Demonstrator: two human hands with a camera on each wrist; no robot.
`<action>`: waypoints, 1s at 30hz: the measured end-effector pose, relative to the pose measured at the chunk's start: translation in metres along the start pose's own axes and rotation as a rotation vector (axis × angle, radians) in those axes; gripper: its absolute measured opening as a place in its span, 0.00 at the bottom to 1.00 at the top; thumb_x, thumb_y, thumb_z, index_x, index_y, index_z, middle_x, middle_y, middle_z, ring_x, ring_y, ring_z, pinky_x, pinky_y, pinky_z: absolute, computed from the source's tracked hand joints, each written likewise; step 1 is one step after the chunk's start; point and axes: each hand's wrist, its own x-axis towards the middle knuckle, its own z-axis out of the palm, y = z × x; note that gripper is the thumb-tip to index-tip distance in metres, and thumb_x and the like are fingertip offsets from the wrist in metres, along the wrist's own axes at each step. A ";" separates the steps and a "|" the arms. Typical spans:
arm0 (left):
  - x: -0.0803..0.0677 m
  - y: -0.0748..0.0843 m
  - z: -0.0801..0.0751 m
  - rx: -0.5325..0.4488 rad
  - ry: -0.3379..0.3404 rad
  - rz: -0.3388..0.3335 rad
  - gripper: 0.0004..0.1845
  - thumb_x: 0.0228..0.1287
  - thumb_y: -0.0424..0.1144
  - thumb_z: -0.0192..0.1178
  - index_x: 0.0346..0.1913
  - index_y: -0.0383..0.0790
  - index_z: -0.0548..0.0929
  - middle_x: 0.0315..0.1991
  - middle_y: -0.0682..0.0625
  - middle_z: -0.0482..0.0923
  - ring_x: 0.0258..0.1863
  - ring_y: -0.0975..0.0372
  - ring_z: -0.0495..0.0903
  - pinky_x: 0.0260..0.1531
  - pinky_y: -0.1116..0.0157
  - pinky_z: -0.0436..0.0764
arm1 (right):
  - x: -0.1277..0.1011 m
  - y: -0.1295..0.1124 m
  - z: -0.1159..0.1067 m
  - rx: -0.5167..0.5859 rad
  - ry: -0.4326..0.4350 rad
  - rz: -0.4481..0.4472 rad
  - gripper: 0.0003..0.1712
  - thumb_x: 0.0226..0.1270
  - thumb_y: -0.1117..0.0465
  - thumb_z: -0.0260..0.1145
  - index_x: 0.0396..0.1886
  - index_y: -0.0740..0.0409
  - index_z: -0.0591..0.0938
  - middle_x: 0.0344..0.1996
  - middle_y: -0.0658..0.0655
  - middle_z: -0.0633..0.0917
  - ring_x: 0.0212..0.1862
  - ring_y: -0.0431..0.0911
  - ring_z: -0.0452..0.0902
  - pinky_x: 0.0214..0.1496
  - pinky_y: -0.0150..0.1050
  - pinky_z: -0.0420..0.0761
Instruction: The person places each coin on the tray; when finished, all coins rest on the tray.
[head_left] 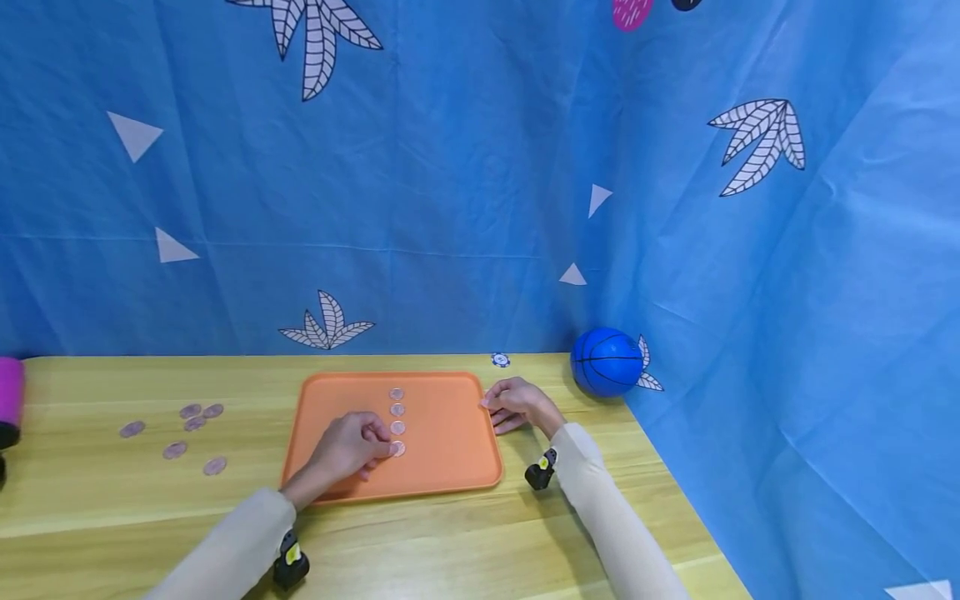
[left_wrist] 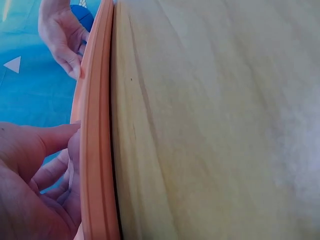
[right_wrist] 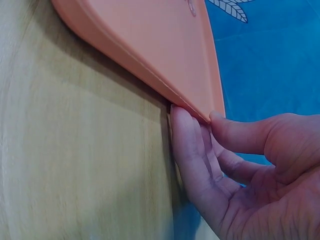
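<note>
An orange tray (head_left: pixel 450 433) lies on the wooden table (head_left: pixel 450 542) with a short column of pale pink coins (head_left: pixel 397 409) down its middle. My left hand (head_left: pixel 386 450) reaches over the tray and pinches the nearest coin (head_left: pixel 398 448) of that column with thumb and fingertips. In the left wrist view the left hand (left_wrist: pixel 67 150) sits just behind the tray's rim (left_wrist: pixel 95 125). My right hand (head_left: pixel 491 402) is at the tray's far right corner. The right wrist view shows the right hand (right_wrist: pixel 200 125) with thumb over and fingers under the rim (right_wrist: pixel 150 40).
Several loose pink coins (head_left: pixel 191 425) lie on the table left of the tray. A blue ball (head_left: pixel 606 362) sits at the back right corner, a small blue-white chip (head_left: pixel 500 360) behind the tray. A magenta object (head_left: pixel 9 392) shows at the left edge. A blue cloth backdrop (head_left: pixel 480 167) surrounds the table.
</note>
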 end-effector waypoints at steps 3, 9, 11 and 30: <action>0.000 -0.002 -0.002 -0.034 -0.014 0.029 0.08 0.64 0.34 0.74 0.37 0.39 0.83 0.21 0.48 0.78 0.14 0.60 0.77 0.18 0.65 0.82 | 0.000 0.000 0.000 -0.008 0.008 0.000 0.06 0.78 0.65 0.65 0.47 0.64 0.81 0.32 0.56 0.84 0.31 0.46 0.82 0.38 0.42 0.90; 0.001 -0.006 -0.006 -0.136 -0.058 0.116 0.07 0.66 0.34 0.72 0.44 0.38 0.86 0.33 0.47 0.83 0.26 0.58 0.80 0.24 0.63 0.86 | -0.001 -0.002 0.000 0.026 0.004 -0.002 0.05 0.77 0.66 0.65 0.47 0.62 0.80 0.31 0.56 0.83 0.30 0.46 0.82 0.38 0.42 0.90; 0.000 -0.006 -0.007 -0.159 -0.073 0.154 0.08 0.68 0.35 0.71 0.46 0.37 0.86 0.36 0.46 0.84 0.30 0.57 0.81 0.27 0.63 0.87 | -0.002 -0.001 0.000 0.030 0.003 -0.004 0.05 0.77 0.66 0.65 0.47 0.62 0.79 0.31 0.56 0.83 0.29 0.46 0.82 0.37 0.42 0.90; -0.014 -0.009 -0.044 -0.070 -0.009 0.417 0.06 0.72 0.44 0.69 0.46 0.47 0.86 0.43 0.54 0.87 0.42 0.61 0.85 0.43 0.66 0.85 | -0.001 0.002 0.005 0.026 0.010 -0.026 0.07 0.77 0.65 0.66 0.49 0.63 0.80 0.29 0.56 0.84 0.28 0.46 0.83 0.36 0.44 0.91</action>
